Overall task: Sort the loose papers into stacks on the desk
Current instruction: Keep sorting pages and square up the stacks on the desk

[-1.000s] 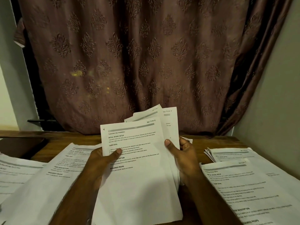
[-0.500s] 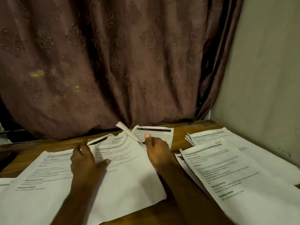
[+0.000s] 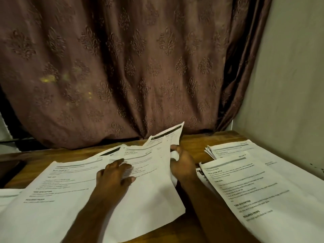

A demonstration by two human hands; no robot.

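Your left hand lies flat on the centre sheet, fingers spread and fairly straight, pressing it to the desk; it grips nothing. The centre sheet rests with its long axis running from you towards the curtain, header end pointing away and tilted slightly right. Your right hand sits at that sheet's right edge, fingers curled around the edge of the papers there; a lifted sheet rises from this hand, its far corner pointing up and right towards the curtain. Exactly how many sheets you hold cannot be told. To the left, a left stack lies partly under the centre sheet, long axis also running away from you. To the right, a right stack lies angled, header end away, with a far right stack behind it beside the wall.
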